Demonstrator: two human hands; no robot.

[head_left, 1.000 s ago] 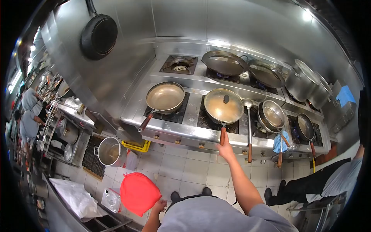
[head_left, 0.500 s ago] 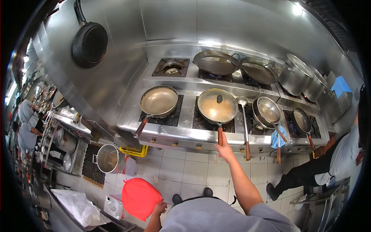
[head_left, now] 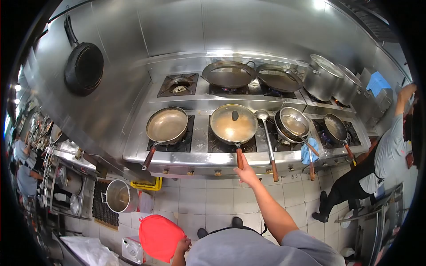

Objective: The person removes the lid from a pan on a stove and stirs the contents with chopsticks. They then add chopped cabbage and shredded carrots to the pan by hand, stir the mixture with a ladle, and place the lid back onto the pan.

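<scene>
My right hand [head_left: 246, 173] is closed round the wooden handle of a pan [head_left: 234, 124] on the front middle burner, covered by a glass lid with a dark knob. Low in the view, my left hand [head_left: 184, 244] is beside a red cloth-like item [head_left: 160, 237] and touches its right edge; its fingers look curled. An uncovered pan [head_left: 167, 126] rests on the burner to the left. Right of the lidded pan lies a long-handled ladle [head_left: 269, 144].
Strainer over a pan [head_left: 294, 122], blue cloth [head_left: 309, 150], small pan [head_left: 335, 127], two woks behind, tall pots [head_left: 323, 77] at back right. A person [head_left: 377, 164] stands at right. A pot [head_left: 120, 196] is at lower left; a black pan [head_left: 84, 68] hangs on the wall.
The view has shifted, so the stove sits further left. My right hand still grips the pan handle. The person at right has moved closer to the stove's end, an arm now raised.
</scene>
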